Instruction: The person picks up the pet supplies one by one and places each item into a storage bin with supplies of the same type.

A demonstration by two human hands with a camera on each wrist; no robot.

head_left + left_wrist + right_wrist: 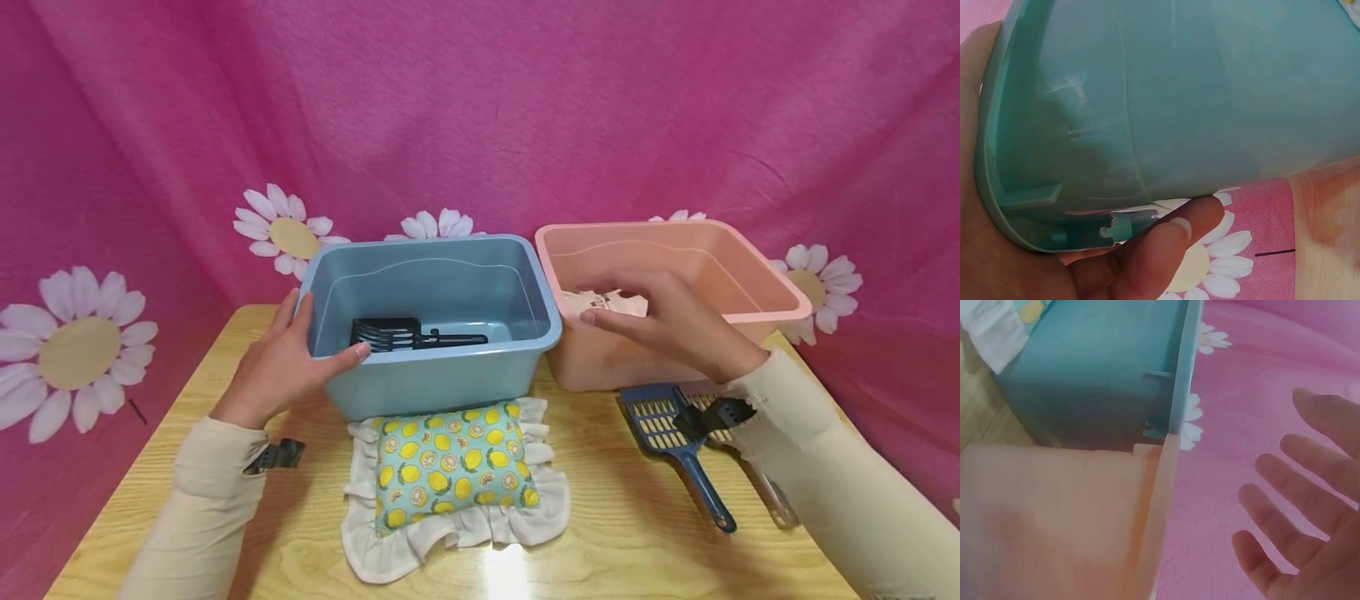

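Observation:
A blue plastic bin (442, 383) stands on the table with a black slotted litter scoop (408, 335) lying inside. My left hand (273, 367) grips its front left corner, the thumb over the front rim and the fingers around the left side; in the left wrist view curled fingers (1166, 250) show beneath the rim. Over the pink plastic bin (592, 367) my right hand (663, 312) hovers with fingers spread and holds nothing. A pale printed item (603, 300) shows inside the pink bin, partly hidden by that hand; its kind is unclear.
A lemon-print pillow (457, 467) with white ruffles lies against the blue bin's front. Right of it are a dark blue litter scoop (697, 483) and a clear-handled scoop (772, 500), partly under the right forearm. A pink daisy cloth (480, 108) hangs behind the wooden table (300, 533).

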